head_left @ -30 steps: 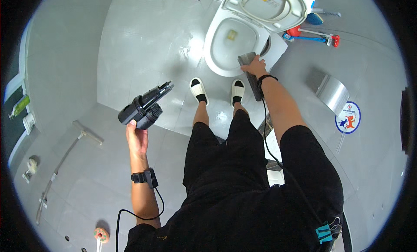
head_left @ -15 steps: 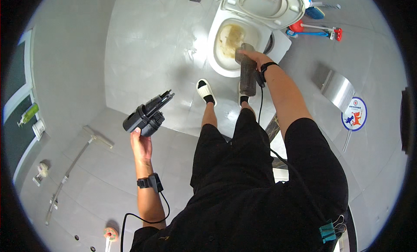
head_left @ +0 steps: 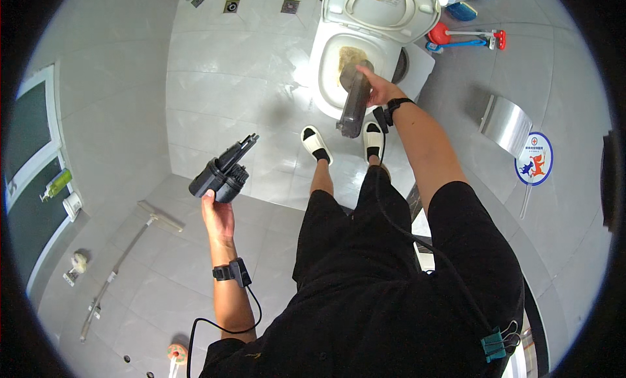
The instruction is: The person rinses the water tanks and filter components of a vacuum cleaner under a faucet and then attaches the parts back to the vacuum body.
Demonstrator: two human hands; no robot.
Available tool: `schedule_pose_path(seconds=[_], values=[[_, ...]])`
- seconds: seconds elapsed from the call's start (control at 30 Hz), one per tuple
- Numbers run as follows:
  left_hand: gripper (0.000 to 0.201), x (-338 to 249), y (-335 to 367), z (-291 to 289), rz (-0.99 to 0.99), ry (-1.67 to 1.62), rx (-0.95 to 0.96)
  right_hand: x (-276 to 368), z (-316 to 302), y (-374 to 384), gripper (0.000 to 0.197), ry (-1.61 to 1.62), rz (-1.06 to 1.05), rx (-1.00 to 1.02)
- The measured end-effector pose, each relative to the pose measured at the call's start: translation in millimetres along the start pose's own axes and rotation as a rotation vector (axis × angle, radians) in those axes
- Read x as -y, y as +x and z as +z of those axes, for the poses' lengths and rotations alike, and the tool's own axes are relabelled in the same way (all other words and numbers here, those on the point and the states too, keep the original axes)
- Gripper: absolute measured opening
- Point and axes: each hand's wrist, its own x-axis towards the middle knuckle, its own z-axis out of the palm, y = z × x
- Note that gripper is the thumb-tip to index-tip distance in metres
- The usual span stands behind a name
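Swung leftward: one smoky container (head_left: 355,105), clasped in my right hand (head_left: 382,90), far end over toilet bowl (head_left: 321,71), seemingly mid-emptying. One black device (head_left: 218,180), gripped by my left hand (head_left: 218,215).

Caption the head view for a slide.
Right hand holds a translucent grey container over the open toilet; left hand holds a black mechanical part.

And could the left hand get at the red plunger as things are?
Probably not: the left hand is holding a black device, and the toilet and the right hand appear to lie between it and the red plunger.
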Motion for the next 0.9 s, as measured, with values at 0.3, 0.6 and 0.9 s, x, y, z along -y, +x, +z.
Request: schedule_pose_path(seconds=[0.3, 0.6, 0.9], values=[[0.057, 0, 8, 30, 0.008, -0.002, 0.109, -50, -43, 17, 0.135, -0.863, -0.876, -0.455], [0.045, -36, 15, 59, 0.019, 0.068, 0.188, -117, 12, -147, 0.131, -0.952, -1.469, -0.624], [0.042, -53, -4, 116, 0.029, 0.161, 0.326, -155, 28, -324, 0.131, -0.969, -1.814, -0.627]])
